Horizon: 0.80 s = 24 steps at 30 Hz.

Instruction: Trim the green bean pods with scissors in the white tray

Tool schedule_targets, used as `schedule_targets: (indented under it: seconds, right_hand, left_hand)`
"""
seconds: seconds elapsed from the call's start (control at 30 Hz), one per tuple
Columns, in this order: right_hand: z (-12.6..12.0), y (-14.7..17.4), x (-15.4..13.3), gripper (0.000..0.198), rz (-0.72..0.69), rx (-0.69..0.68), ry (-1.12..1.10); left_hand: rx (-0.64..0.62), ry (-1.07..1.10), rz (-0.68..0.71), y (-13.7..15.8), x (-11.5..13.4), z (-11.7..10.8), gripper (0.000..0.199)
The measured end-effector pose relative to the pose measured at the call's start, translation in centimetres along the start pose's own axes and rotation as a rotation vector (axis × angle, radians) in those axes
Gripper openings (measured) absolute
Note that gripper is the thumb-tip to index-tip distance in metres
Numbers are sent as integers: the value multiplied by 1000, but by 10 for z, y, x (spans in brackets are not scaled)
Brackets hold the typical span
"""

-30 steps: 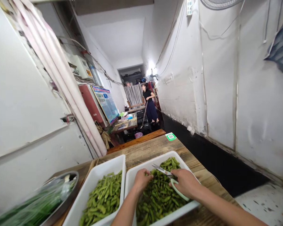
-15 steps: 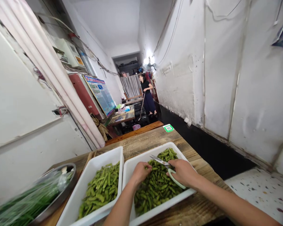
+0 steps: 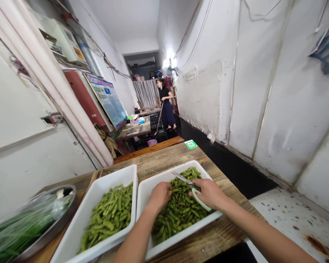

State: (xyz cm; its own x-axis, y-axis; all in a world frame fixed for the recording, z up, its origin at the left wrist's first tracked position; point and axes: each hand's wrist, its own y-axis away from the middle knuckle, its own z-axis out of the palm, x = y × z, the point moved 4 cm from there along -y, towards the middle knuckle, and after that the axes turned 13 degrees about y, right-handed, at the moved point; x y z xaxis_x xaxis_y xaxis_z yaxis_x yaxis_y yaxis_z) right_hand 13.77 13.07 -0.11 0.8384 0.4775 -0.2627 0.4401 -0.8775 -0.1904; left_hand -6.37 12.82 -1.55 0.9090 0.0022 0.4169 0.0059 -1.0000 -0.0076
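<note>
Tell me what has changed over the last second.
Mainly the view: the left tray, right tray and table now sit further left and higher in the picture. Nothing was clearly taken hold of or let go. The right hand still holds the scissors over the right tray; the left hand stays by the pods there, its grip unclear.
</note>
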Motion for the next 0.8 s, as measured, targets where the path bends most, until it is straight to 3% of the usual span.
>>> schedule_targets:
  seconds: [0.3,0.53,0.8]
  right_hand:
    - [6,-1,-2,32,9,16,-67]
    - [6,0,-3,35,42,-1,-83]
    - [11,-1,1,38,41,38,-119]
  left_hand:
    - [-90,-48,81,0,5,6,28]
    - [2,-90,60,3,8,2,26]
    - [20,-112,71,9,11,-6,33]
